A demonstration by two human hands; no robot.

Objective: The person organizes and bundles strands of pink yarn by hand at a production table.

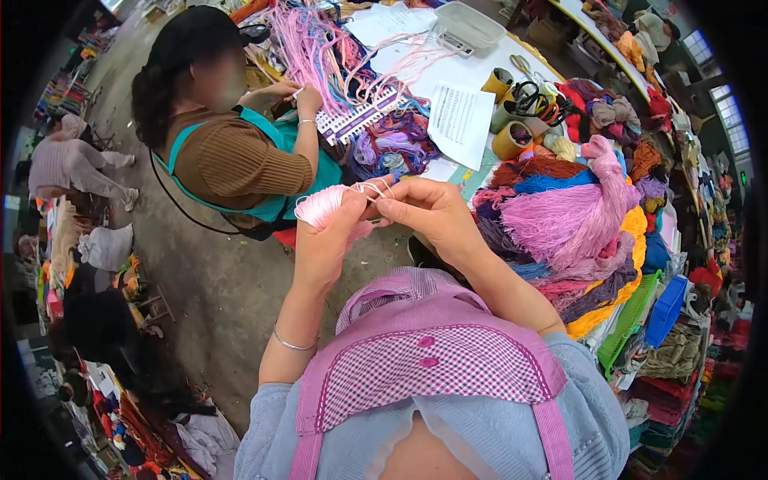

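Wrapped round a bundle of pale pink thread (pixel 320 206), my left hand (pixel 336 232) is closed near the middle of the view. My right hand (pixel 428 212) meets it at the fingertips, with thumb and index finger pinching strands of the same thread. Loose strands loop above the fingertips. Just beyond my hands lies a tangle of purple and blue yarn (pixel 392 148) on the table. To the right of my right hand is a large pink-purple skein (pixel 556 220) on a pile of coloured yarn.
A co-worker (pixel 232 152) in a teal apron sits at the left, handling pink threads. On the table are a printed sheet (pixel 462 120), yarn cones (pixel 512 140), scissors (pixel 520 64) and a clear plastic box (pixel 470 26). Green (pixel 630 324) and blue baskets (pixel 669 312) stand at the right.
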